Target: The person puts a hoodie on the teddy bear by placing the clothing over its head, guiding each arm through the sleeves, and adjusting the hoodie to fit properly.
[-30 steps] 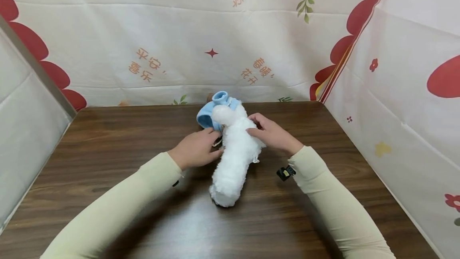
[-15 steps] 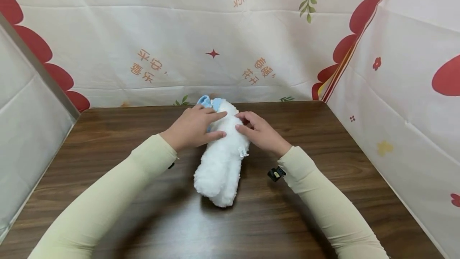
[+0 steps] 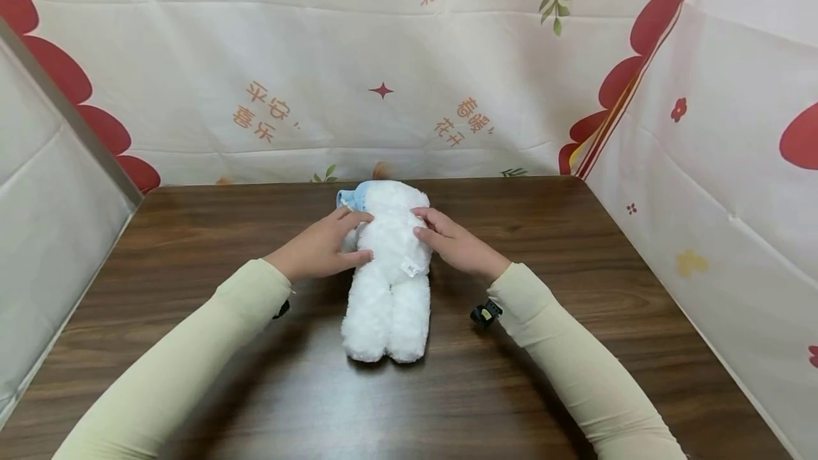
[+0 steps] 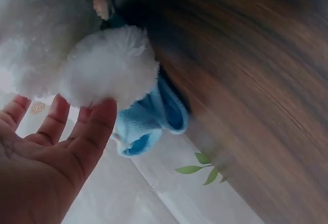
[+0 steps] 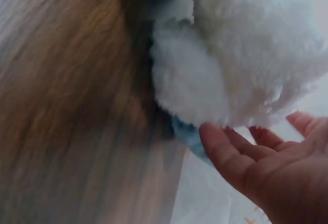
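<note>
A white fluffy plush toy (image 3: pixel 395 233) lies on the brown table with its back upward, two legs toward the near edge and a small tag on its lower back. Light blue cloth (image 3: pixel 353 199) shows at its far left end. The left hand (image 3: pixel 319 245) rests on its left side, fingers spread and fairly straight. On the opposite side the right hand (image 3: pixel 461 243) touches it with relaxed fingers. In the left wrist view, fingertips of the left hand (image 4: pixel 61 147) meet the white fur (image 4: pixel 110 67); the right wrist view has the right hand (image 5: pixel 271 162) against the fur (image 5: pixel 189 75).
The wooden table (image 3: pixel 543 375) reaches back to a printed white cloth backdrop (image 3: pixel 319 55). A second cloth wall (image 3: pixel 735 162) stands along the right side, and a pale panel (image 3: pixel 57 183) borders the left. A black wrist device (image 3: pixel 486 314) is by the right sleeve.
The plush has rolled from its side to back-up, its legs now side by side. The blue cloth is mostly covered. The left hand has moved from the cloth area onto the body's left side.
</note>
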Action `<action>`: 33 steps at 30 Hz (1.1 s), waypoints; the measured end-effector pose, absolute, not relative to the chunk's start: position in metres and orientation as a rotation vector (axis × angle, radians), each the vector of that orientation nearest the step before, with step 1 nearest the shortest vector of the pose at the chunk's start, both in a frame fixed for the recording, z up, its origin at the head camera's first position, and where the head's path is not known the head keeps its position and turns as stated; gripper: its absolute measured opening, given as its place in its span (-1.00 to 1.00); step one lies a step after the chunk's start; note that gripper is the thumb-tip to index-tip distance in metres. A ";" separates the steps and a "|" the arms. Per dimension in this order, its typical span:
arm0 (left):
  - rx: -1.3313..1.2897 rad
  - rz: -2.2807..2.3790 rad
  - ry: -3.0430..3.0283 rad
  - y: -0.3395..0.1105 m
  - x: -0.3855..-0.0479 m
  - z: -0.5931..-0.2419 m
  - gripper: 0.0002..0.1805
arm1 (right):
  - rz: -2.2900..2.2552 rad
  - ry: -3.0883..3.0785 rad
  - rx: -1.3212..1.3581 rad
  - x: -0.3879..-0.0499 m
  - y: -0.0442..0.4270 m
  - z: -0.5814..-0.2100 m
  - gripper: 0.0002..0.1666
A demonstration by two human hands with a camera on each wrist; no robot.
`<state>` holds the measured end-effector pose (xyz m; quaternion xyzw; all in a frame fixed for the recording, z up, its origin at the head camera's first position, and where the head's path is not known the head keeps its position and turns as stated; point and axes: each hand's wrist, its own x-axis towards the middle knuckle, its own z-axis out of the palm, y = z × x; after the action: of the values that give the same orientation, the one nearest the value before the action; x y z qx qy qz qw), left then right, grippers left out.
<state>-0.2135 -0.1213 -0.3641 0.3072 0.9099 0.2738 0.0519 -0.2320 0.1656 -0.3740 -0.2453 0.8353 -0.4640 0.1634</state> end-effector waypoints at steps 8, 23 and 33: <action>0.958 0.796 2.741 -0.114 -0.212 -0.375 -0.17 | -1.202 2.436 -0.748 -0.235 0.176 -0.358 -0.52; 1.282 0.583 3.030 -0.085 -0.204 -0.394 -0.90 | -0.506 2.797 -1.003 -0.220 0.161 -0.377 -0.71; 0.853 0.458 3.122 -0.075 -0.217 -0.384 0.01 | -0.329 2.919 -0.790 -0.236 0.156 -0.370 0.27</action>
<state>-0.2171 -0.0750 -0.3841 0.2605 0.9532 0.1399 -0.0636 -0.2357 0.1556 -0.3700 -0.2595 0.9584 -0.1079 0.0496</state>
